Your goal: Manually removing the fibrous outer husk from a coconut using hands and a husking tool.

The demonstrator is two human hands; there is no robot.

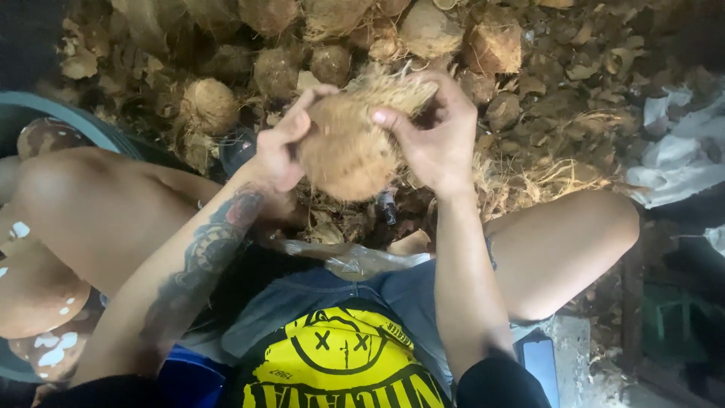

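Both hands up in front of the knees, gripping one round brown fibrous coconut (349,147) between them. Left hand (283,143) clasps its left side, thumb laid over the top; tattooed forearm below. Right hand (434,136) clasps the right side, thumb pressed on the shell, fingers curled into the loose tan fibre tuft (400,87) at the top. Coconut held in the air above a pile of brown husk scraps and other husked coconuts (208,106). Blue-rimmed tub (45,102) sits far left, crumpled clear plastic bag (355,261) on the lap.
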